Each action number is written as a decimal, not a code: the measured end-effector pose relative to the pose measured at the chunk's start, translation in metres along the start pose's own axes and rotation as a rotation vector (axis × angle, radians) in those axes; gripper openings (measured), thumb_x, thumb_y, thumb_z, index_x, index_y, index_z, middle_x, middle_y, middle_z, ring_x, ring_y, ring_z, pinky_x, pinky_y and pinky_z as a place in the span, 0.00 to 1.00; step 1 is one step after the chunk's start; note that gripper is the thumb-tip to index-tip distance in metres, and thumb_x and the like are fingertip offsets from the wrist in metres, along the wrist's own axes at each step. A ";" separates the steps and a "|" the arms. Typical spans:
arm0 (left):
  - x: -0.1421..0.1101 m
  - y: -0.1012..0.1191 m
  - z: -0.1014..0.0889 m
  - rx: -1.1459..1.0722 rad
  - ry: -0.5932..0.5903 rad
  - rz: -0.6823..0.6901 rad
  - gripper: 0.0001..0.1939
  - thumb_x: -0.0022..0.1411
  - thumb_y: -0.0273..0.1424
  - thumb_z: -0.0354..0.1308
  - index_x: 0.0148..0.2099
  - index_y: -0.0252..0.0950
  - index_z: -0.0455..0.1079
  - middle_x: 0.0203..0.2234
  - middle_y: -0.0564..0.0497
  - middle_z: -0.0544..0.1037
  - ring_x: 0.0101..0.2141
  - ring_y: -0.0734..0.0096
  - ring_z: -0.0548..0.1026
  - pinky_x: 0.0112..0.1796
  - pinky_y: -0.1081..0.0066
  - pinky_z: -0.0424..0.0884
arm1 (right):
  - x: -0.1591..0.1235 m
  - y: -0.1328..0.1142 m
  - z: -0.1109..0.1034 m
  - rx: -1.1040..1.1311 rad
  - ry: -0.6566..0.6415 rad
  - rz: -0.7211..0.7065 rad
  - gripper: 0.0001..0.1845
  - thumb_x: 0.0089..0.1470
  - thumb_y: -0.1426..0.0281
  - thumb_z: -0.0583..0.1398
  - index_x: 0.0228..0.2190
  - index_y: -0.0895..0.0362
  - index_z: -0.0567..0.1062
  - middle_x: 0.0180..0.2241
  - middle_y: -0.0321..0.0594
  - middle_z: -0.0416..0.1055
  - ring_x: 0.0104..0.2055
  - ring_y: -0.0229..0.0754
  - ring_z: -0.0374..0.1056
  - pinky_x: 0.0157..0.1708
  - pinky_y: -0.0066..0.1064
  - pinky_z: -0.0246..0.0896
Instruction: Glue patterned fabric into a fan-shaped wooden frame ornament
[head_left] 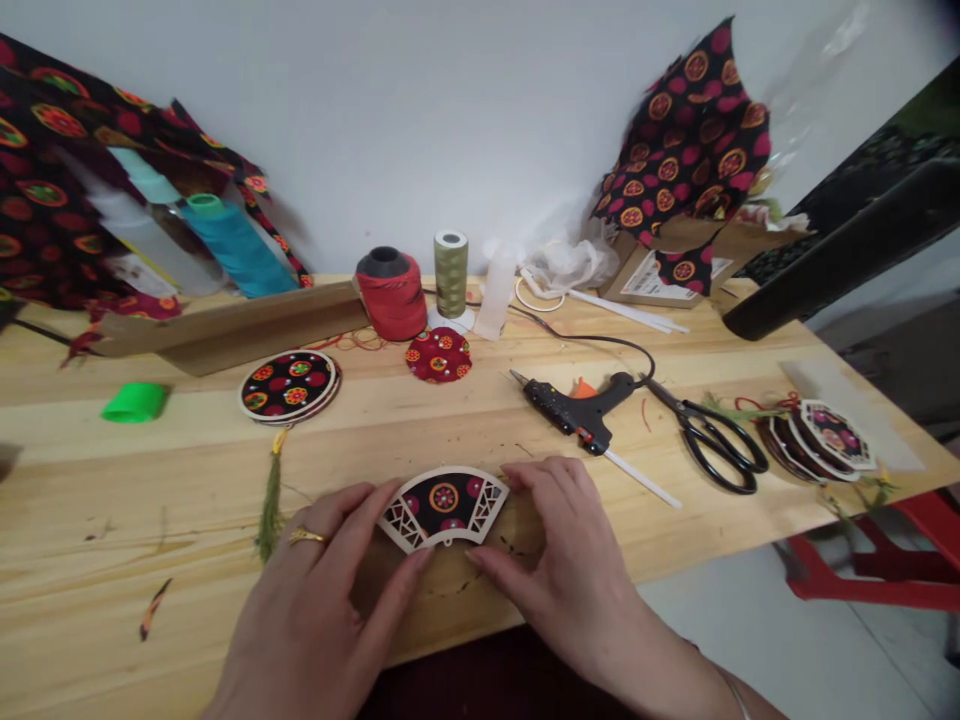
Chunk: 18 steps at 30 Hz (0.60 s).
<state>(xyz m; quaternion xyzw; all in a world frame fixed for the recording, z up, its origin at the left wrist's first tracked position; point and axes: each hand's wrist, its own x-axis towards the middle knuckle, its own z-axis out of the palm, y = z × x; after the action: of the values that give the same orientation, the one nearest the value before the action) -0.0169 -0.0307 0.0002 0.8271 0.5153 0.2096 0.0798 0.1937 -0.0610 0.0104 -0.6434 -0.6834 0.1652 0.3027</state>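
A fan-shaped wooden ornament point(444, 500) with a pale cut-out frame and dark patterned fabric in its middle is held low over the near side of the table. My left hand point(322, 570), a ring on one finger, grips its left end, thumb at the lower edge. At the right end, my right hand point(559, 560) pinches it between the fingers at the upper corner and the thumb below. A black glue gun point(574, 410) with a glue stick in it lies just beyond my right hand. Left of the ornament rests a round fabric-covered ornament point(289, 385) with a green tassel point(271, 500).
Black-handled scissors point(720, 445) and stacked octagonal ornaments point(832, 440) lie at right. Along the wall stand a red thread spool point(391, 295), an olive spool point(451, 275) and a cardboard box point(660, 265) with fabric. A round fabric piece point(439, 355) and green plastic piece point(135, 402) lie nearer.
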 end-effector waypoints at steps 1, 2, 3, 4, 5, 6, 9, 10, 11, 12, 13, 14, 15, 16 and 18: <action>0.000 0.000 0.000 -0.005 -0.001 0.003 0.23 0.64 0.42 0.51 0.58 0.42 0.57 0.47 0.46 0.69 0.47 0.54 0.71 0.46 0.54 0.70 | 0.000 0.000 0.000 0.000 0.001 0.006 0.25 0.45 0.66 0.68 0.45 0.55 0.67 0.42 0.44 0.69 0.47 0.52 0.62 0.46 0.47 0.61; 0.000 -0.001 0.000 -0.009 -0.001 0.008 0.23 0.64 0.42 0.51 0.59 0.42 0.57 0.47 0.46 0.68 0.47 0.54 0.70 0.46 0.54 0.70 | 0.000 0.000 0.000 0.001 0.002 0.011 0.25 0.45 0.66 0.68 0.44 0.55 0.67 0.41 0.44 0.69 0.46 0.52 0.62 0.46 0.47 0.61; 0.000 -0.001 0.000 -0.011 -0.001 0.016 0.23 0.64 0.42 0.51 0.59 0.42 0.57 0.48 0.45 0.68 0.47 0.54 0.70 0.46 0.53 0.70 | 0.001 0.000 0.001 0.002 0.001 0.013 0.26 0.45 0.67 0.68 0.45 0.55 0.67 0.41 0.44 0.69 0.46 0.52 0.62 0.46 0.47 0.61; 0.000 -0.001 0.000 -0.011 0.000 0.026 0.23 0.64 0.41 0.50 0.59 0.42 0.57 0.47 0.45 0.68 0.47 0.54 0.70 0.46 0.53 0.70 | 0.001 0.000 0.001 0.003 0.001 0.015 0.28 0.45 0.67 0.68 0.46 0.55 0.66 0.41 0.44 0.69 0.46 0.52 0.62 0.46 0.47 0.61; 0.000 -0.002 0.000 -0.009 0.002 0.036 0.22 0.65 0.41 0.50 0.59 0.41 0.56 0.47 0.45 0.68 0.46 0.54 0.70 0.45 0.53 0.70 | 0.001 0.000 0.001 0.003 -0.001 0.018 0.29 0.45 0.68 0.68 0.48 0.55 0.65 0.42 0.44 0.69 0.46 0.52 0.62 0.46 0.47 0.61; 0.000 -0.002 0.001 -0.005 0.004 0.045 0.22 0.65 0.40 0.50 0.59 0.41 0.56 0.47 0.45 0.67 0.46 0.54 0.70 0.45 0.53 0.71 | 0.001 0.000 0.002 0.004 -0.002 0.020 0.30 0.45 0.69 0.68 0.49 0.55 0.64 0.43 0.44 0.69 0.46 0.52 0.62 0.47 0.48 0.61; -0.001 -0.003 0.001 0.015 -0.001 0.062 0.23 0.65 0.39 0.51 0.59 0.39 0.57 0.48 0.43 0.67 0.47 0.54 0.69 0.45 0.53 0.71 | 0.001 0.000 0.002 0.005 -0.009 0.017 0.32 0.45 0.70 0.68 0.50 0.55 0.63 0.43 0.44 0.69 0.46 0.52 0.62 0.47 0.47 0.61; -0.001 -0.004 0.001 0.017 -0.002 0.069 0.23 0.64 0.38 0.51 0.59 0.38 0.57 0.48 0.43 0.67 0.47 0.53 0.69 0.46 0.53 0.70 | 0.001 0.000 0.002 0.006 -0.009 0.017 0.32 0.45 0.70 0.68 0.50 0.55 0.63 0.43 0.44 0.69 0.46 0.52 0.62 0.47 0.47 0.61; -0.001 -0.004 0.002 0.016 -0.001 0.077 0.22 0.64 0.38 0.52 0.58 0.38 0.57 0.48 0.43 0.67 0.47 0.53 0.69 0.46 0.53 0.70 | 0.002 0.000 0.002 0.008 -0.008 0.017 0.32 0.45 0.70 0.68 0.50 0.55 0.63 0.42 0.44 0.68 0.46 0.51 0.62 0.46 0.47 0.61; 0.000 -0.005 0.002 0.013 0.001 0.085 0.22 0.64 0.38 0.52 0.58 0.37 0.57 0.48 0.43 0.67 0.47 0.53 0.69 0.46 0.53 0.70 | 0.002 0.000 0.002 0.010 -0.007 0.018 0.32 0.45 0.71 0.68 0.50 0.55 0.63 0.42 0.44 0.68 0.46 0.51 0.62 0.46 0.47 0.61; 0.000 -0.005 0.002 0.010 0.004 0.092 0.22 0.64 0.38 0.52 0.58 0.37 0.58 0.48 0.43 0.67 0.47 0.53 0.69 0.46 0.53 0.70 | 0.002 0.000 0.002 0.013 -0.008 0.020 0.32 0.46 0.71 0.68 0.50 0.56 0.63 0.42 0.44 0.68 0.46 0.51 0.61 0.46 0.46 0.61; 0.001 -0.005 0.002 0.007 0.004 0.098 0.22 0.64 0.38 0.52 0.58 0.37 0.58 0.48 0.43 0.67 0.47 0.53 0.69 0.46 0.53 0.70 | 0.002 0.000 0.002 0.015 -0.007 0.021 0.31 0.46 0.71 0.68 0.50 0.56 0.63 0.42 0.44 0.68 0.46 0.51 0.61 0.46 0.46 0.61; 0.002 -0.005 0.002 0.006 0.003 0.101 0.21 0.64 0.38 0.52 0.57 0.38 0.58 0.47 0.43 0.67 0.47 0.53 0.69 0.46 0.53 0.70 | 0.002 0.000 0.002 0.017 -0.008 0.022 0.31 0.46 0.71 0.68 0.50 0.56 0.63 0.42 0.44 0.68 0.45 0.50 0.61 0.45 0.45 0.61; 0.002 -0.005 0.001 0.006 0.003 0.102 0.21 0.64 0.38 0.51 0.57 0.38 0.59 0.47 0.43 0.67 0.47 0.53 0.69 0.46 0.53 0.70 | 0.002 0.000 0.002 0.019 -0.008 0.021 0.31 0.46 0.71 0.68 0.50 0.56 0.64 0.42 0.43 0.68 0.45 0.50 0.61 0.45 0.45 0.61; 0.003 -0.004 0.001 0.006 0.008 0.104 0.20 0.65 0.38 0.51 0.57 0.38 0.59 0.47 0.44 0.67 0.47 0.54 0.69 0.45 0.53 0.71 | 0.003 0.000 0.003 0.020 -0.002 0.022 0.30 0.45 0.72 0.68 0.49 0.56 0.64 0.41 0.43 0.68 0.45 0.49 0.62 0.45 0.44 0.61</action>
<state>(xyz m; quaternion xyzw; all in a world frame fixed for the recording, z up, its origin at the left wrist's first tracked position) -0.0186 -0.0258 -0.0009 0.8521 0.4725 0.2154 0.0644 0.1920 -0.0579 0.0088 -0.6477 -0.6748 0.1761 0.3068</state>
